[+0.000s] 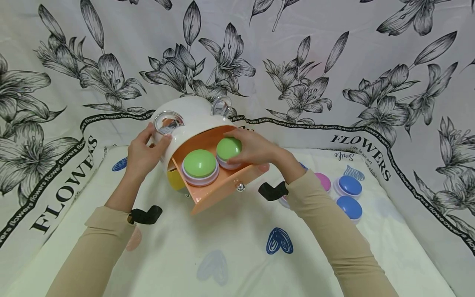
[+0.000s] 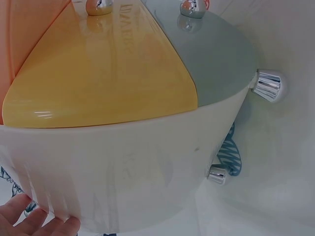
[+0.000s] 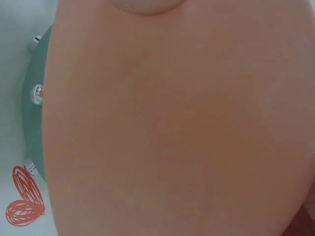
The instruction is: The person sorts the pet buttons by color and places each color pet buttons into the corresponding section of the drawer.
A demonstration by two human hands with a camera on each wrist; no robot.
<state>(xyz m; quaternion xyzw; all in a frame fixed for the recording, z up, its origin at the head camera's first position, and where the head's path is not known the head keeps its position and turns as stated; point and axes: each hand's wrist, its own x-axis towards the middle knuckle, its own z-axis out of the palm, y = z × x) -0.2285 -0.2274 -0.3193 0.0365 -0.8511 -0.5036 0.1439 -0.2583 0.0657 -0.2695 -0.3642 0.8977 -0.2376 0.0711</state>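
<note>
Head view: the left hand point(image 1: 142, 152) holds a tilted, glossy white rounded cabinet point(image 1: 193, 110), thumb on its front, while the right hand point(image 1: 256, 147) has its grip closed round a green-lidded, pale-based round jar point(image 1: 229, 147) in the pulled-out orange drawer point(image 1: 219, 196), beside a matching green-lidded jar point(image 1: 199, 164); the gripped one looks light, stiff and slippery, best held round its sides. Left wrist view: fingertips point(image 2: 70, 226) touch the cabinet, near a yellow drawer front point(image 2: 113, 73). Right wrist view: the orange drawer fills most of the frame, so the grip cannot be told.
</note>
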